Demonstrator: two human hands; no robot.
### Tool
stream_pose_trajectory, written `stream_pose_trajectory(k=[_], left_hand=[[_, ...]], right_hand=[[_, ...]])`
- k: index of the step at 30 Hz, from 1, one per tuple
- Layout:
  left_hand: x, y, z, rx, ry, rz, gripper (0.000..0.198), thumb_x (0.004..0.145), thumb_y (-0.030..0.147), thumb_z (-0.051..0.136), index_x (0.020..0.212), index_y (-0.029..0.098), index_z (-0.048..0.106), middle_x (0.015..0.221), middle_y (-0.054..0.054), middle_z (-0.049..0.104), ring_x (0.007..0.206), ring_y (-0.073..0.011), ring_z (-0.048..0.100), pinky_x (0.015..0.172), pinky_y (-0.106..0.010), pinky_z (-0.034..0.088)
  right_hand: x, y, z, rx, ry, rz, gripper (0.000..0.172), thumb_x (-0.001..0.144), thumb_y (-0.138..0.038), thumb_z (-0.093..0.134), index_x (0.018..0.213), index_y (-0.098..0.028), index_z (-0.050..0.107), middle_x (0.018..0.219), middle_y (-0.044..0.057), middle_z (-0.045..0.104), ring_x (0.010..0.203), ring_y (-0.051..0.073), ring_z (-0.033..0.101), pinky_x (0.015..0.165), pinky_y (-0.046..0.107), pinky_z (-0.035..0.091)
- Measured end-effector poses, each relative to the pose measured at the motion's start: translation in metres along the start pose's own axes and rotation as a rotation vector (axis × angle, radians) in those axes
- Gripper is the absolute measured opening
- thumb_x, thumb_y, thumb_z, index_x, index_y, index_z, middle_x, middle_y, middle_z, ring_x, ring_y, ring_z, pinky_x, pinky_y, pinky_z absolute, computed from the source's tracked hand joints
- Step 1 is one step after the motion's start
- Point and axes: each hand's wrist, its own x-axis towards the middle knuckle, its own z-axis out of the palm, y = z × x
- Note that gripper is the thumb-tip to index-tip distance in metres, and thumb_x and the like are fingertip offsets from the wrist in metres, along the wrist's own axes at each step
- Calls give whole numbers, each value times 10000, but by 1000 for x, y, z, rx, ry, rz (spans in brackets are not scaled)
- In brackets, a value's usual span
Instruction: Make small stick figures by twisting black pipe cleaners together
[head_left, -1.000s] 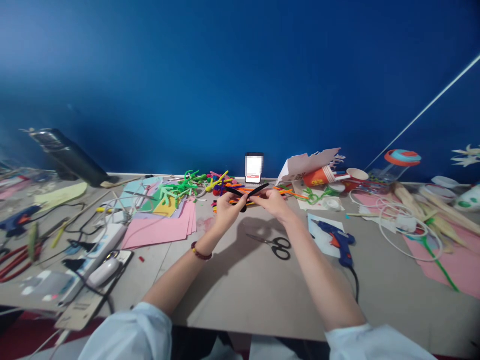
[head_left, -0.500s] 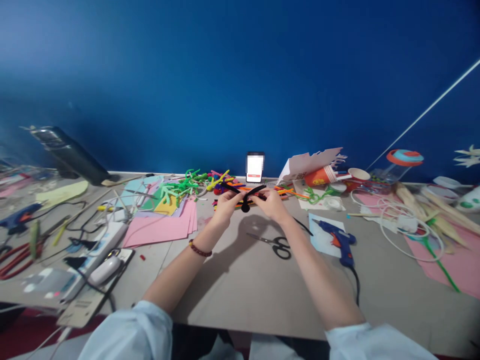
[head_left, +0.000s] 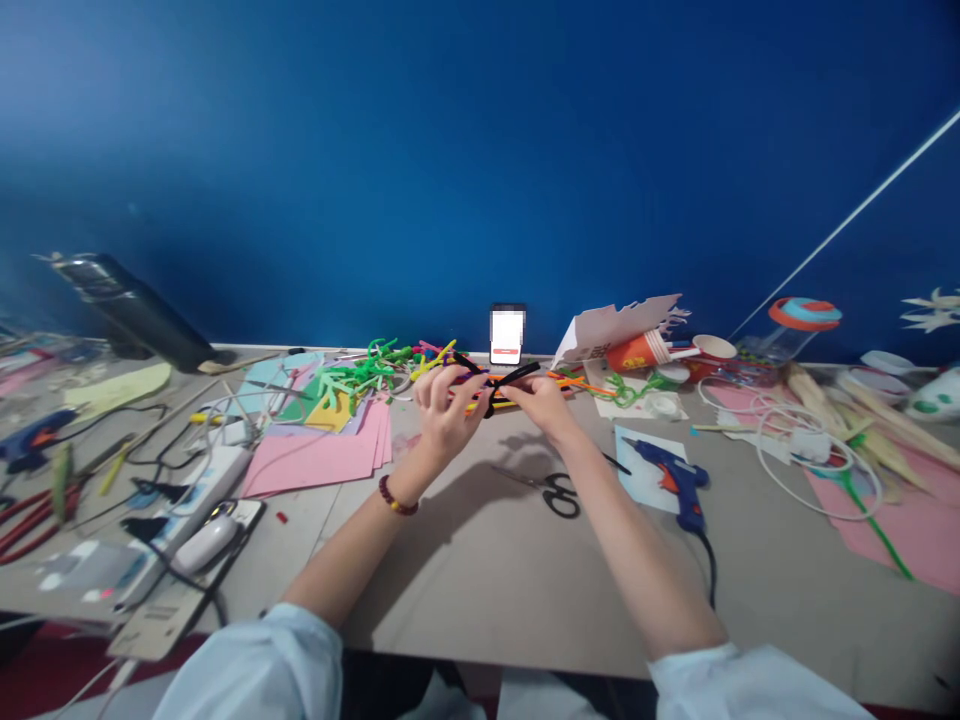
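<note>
Between my hands, above the far part of the table, is a black pipe cleaner piece (head_left: pixel 519 373) with crossed, upward-slanting ends and a small dark knot or loop below. My left hand (head_left: pixel 448 408) pinches its left side with thumb and finger, the other fingers curled loosely. On the other side my right hand (head_left: pixel 541 404) grips it between thumb and fingertips. Exactly how the strands cross is too small to tell. Under the hands, black-handled scissors (head_left: pixel 561 495) lie on the table. Orange and yellow pipe cleaners (head_left: pixel 581 383) lie just behind my right hand.
A lit phone (head_left: pixel 508 334) stands against the blue wall. Green pipe cleaners (head_left: pixel 375 375) and pink paper (head_left: pixel 315 460) lie left. To the right are a blue glue gun (head_left: pixel 679 480), a red paper cup (head_left: pixel 639 352) and a white cable (head_left: pixel 765 425). A power strip (head_left: pixel 187 525) sits front left.
My left hand has turned and its fingers have lifted and curled, pinching near the middle of the black piece. My right hand stays nearly in place. The view has shifted slightly.
</note>
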Motion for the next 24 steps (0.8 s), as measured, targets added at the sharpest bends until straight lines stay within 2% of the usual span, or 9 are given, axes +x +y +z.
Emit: stream_pose_trajectory(k=[2,6,13,19,24], left_hand=[[-4,-1,1,31,-83,74,145,810,295,637,952,285,667,947,-71,629,981,-223,529,907,-395,364],[-8,-1,4,47,-189,54,143,854,309,577,946,306,687,882,-61,656,940,-217,539,897,-400,342],[-7,-1,4,-44,-226,-23,129,852,297,585,914,302,698,888,-62,670,930,-215,548,890,-394,321],[-9,-2,5,-11,-199,24,133,844,276,592,921,295,700,889,-54,691,916,-216,562,889,-401,321],[-9,-2,5,-34,-211,2,144,851,284,582,934,306,698,886,-54,693,912,-213,576,890,-400,333]], right_hand=[[-1,-1,1,28,-11,12,216,656,-326,665,765,-149,723,760,61,728,741,211,651,715,327,487],[-2,-4,2,69,-26,-34,219,655,-318,669,791,-158,732,799,62,734,812,224,662,753,330,489],[-2,-4,1,38,-22,-44,242,659,-330,678,817,-156,736,809,71,736,831,235,663,756,336,489],[-3,-3,1,44,-20,-30,244,663,-320,676,821,-144,732,828,84,736,846,241,666,768,338,486],[-2,-3,1,32,-26,-43,221,668,-325,676,801,-158,734,808,71,738,824,235,669,751,333,490]])
